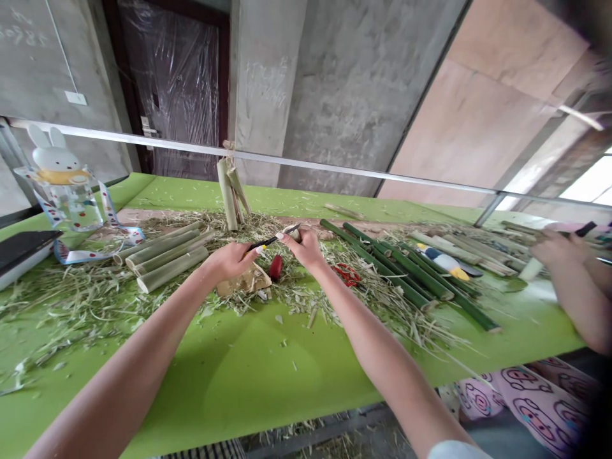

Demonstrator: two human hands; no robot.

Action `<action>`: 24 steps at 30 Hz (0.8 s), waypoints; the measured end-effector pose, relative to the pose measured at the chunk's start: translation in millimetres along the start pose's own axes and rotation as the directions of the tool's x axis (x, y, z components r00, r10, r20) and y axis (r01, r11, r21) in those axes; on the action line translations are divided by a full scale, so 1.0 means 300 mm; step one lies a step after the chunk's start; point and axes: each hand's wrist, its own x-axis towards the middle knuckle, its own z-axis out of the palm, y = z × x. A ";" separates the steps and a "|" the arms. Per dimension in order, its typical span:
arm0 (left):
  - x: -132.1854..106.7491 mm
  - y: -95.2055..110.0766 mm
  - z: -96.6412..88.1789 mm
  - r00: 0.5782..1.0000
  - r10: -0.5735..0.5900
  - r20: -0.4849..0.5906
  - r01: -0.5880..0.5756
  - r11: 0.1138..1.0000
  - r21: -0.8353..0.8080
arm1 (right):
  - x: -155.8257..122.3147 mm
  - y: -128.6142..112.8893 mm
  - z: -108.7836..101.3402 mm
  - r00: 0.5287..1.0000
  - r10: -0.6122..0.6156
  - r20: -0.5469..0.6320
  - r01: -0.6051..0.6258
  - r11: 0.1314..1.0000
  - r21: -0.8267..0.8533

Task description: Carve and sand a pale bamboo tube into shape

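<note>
My left hand (234, 260) is closed around the dark handle of a knife (273, 240), which has a yellow part near the grip. The blade slants up and right, its tip close to my right hand (306, 247). My right hand is closed on a short pale bamboo piece (292, 232), its thumb near the blade. Fingers hide most of that piece. Just below the hands lie a dark red oval object (275, 268) and a flat tan piece (245, 280) among green shavings (291, 290).
Peeled bamboo lengths (167, 255) lie to the left, and green bamboo poles (396, 261) to the right near red-handled scissors (346, 275). Tied bamboo sticks (231, 194) stand behind. A rabbit-topped bottle (67, 178) stands far left. Another person's hands (564, 252) work at the right.
</note>
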 end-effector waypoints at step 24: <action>-0.015 0.004 -0.009 0.999 0.003 -0.034 -0.002 1.000 0.029 | 0.017 0.003 0.025 0.994 0.054 -0.096 -0.055 0.998 -0.008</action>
